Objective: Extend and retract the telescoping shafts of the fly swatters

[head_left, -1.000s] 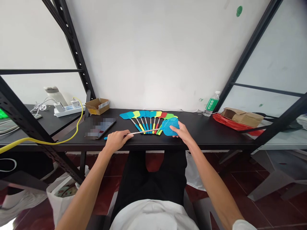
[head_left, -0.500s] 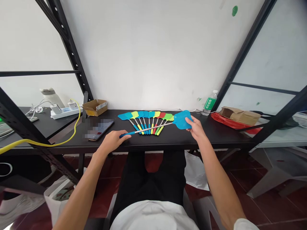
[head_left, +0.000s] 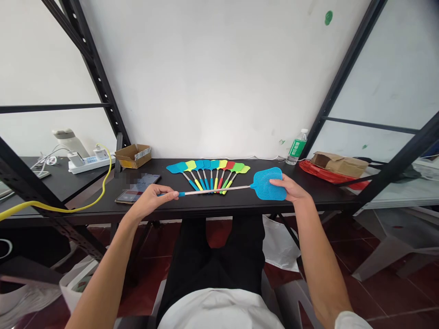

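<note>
Swatter (head_left: 219,189) of blue plastic was held crosswise over a black table (head_left: 329,187), before fanned multicoloured plastic swatters (head_left: 206,164), its thin metallic shaft (head_left: 228,188) running left to right. Its blue handle (head_left: 182,194) was pinched by the nearly closed left hand (head_left: 156,199); its squarish perforated head (head_left: 265,183) was clasped by the right hand (head_left: 295,189), thumb uppermost. White characters on a clear bottle's green label (head_left: 297,148) could not be read reliably.

Blk. counter (head_left: 325,194). Mid: multicol. swatters (head_left: 215,164) (blue, yel., red, grn.) fanned side by side, heads twd. back, handles twd. front edge. L: phone (head_left: 147,182), flat; open cardboard box (head_left: 133,156) behind it. R: upright bottle (head_left: 297,147), grn. label, nr. back; beyond it, red plastic bag (head_left: 317,172), lying flat-ish.
</note>
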Tool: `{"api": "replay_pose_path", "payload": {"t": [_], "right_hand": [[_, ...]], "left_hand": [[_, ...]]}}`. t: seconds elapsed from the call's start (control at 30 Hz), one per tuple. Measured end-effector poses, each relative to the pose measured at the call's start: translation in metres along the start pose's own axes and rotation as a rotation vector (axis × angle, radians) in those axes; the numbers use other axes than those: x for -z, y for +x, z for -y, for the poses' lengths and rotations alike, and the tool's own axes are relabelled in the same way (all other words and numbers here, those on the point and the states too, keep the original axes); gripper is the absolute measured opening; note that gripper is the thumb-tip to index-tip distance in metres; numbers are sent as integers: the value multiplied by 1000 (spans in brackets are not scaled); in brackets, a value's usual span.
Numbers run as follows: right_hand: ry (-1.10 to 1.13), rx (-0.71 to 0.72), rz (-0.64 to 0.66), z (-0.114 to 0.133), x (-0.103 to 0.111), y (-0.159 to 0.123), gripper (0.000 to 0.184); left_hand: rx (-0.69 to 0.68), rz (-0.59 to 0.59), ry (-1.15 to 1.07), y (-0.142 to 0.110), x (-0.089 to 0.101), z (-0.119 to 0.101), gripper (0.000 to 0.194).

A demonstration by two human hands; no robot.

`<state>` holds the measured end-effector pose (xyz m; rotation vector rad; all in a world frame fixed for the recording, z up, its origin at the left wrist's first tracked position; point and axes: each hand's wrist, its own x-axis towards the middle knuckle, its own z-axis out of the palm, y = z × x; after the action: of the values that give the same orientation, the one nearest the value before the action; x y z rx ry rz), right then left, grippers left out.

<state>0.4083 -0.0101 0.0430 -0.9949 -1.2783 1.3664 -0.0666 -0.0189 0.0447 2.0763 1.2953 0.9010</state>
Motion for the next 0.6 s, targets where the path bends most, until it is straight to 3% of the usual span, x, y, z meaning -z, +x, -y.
{"api": "replay_pose_path", "payload": {"t": [0.1,0.27,0.6], "right_hand": [[24,-47,8,-1,-5,-3,46],[19,-67,26,1,-13,-2,45],[42,-28,-54,1,-25,2,40]], "left_hand": [[18,9,-14,-2,3,-7,40],[-11,21,31,-3,6,-11,40],[-34,-16,44,-4,8,-12,40]]}}
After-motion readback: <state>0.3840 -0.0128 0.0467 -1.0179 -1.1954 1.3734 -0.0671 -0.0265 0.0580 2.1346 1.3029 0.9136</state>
